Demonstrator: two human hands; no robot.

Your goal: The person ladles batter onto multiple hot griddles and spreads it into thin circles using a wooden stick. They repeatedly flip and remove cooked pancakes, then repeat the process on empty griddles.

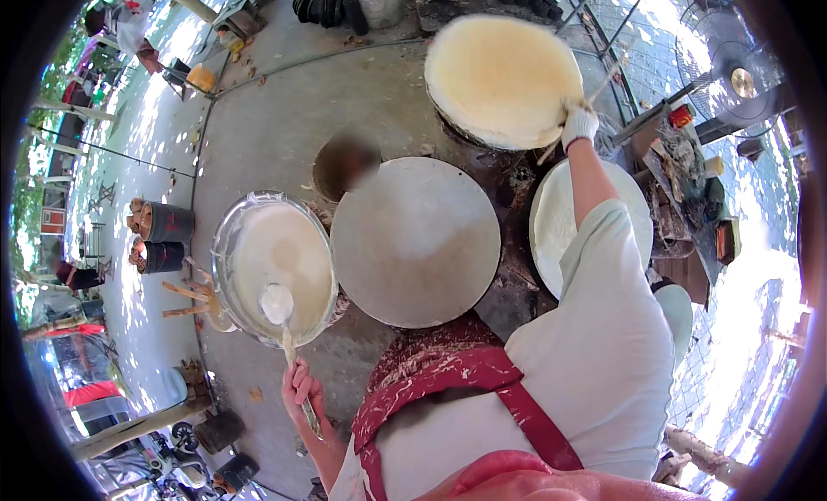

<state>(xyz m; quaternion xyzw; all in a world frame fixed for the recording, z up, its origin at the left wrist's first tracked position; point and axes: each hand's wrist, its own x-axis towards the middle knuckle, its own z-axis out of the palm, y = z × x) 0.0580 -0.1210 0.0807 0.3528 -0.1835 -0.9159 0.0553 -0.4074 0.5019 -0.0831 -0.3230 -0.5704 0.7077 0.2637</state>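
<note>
My left hand (302, 386) is closed around the handle of a metal ladle (278, 303), whose bowl is over a wide metal basin (221, 268) of pale batter (310, 255). To the right of the basin lies a round grey griddle (420, 242), with a pale hazy patch on it. My right hand (579, 123), in a white knit glove, reaches forward and grips a thin wooden stick (607, 84) at the edge of a large pale yellow flatbread sheet (504, 81). What lies under that sheet is mostly hidden. Below my right forearm is another round plate with a whitish surface (555, 229).
A dark round vessel (333, 171), partly blurred, sits beyond the basin and griddle. Wooden sticks (184, 301) poke out left of the basin. A large fan (742, 82) stands far right, near a cluttered side table (694, 236). Black buckets (169, 222) are at left.
</note>
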